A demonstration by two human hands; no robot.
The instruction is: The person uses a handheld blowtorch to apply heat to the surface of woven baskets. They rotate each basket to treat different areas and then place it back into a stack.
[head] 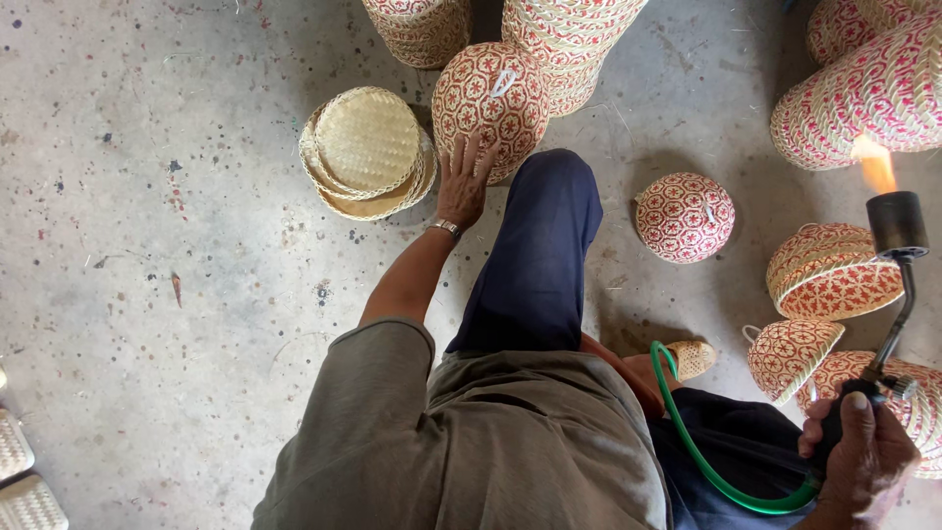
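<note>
While the person sits low over the concrete floor (167, 294), one knee in dark blue trousers (535, 255) is raised between the two arms. The left hand (463, 182) reaches forward, its fingers (473, 155) spread wide and laid flat against the lower side of a dome-shaped woven basket (491, 98), red and cream in a star pattern; the palm rests on the weave but nothing is clasped. A metal watch (447, 228) circles that wrist. Just left of this basket, nearly touching it, lies a short stack of plain straw-coloured woven lids (368, 152).

The right hand (863, 451) is closed tightly about the handle of a gas torch (895, 285), thumb uppermost. Its black nozzle points upward and carries an orange flame (873, 162). A green hose (716, 461) loops from the handle across the lap.

Around the torch stand further patterned baskets: a small dome (685, 216) alone on the floor right of the knee, an open pair (832, 270) just beside the torch stem, a tilted half (790, 355) below them, and a large barrel-shaped one (868, 93) behind the flame. Taller stacks (564, 34) rise at the top edge. At the lower left corner, well apart from the hands, two pale woven pieces (22, 481) are partly cut off.
</note>
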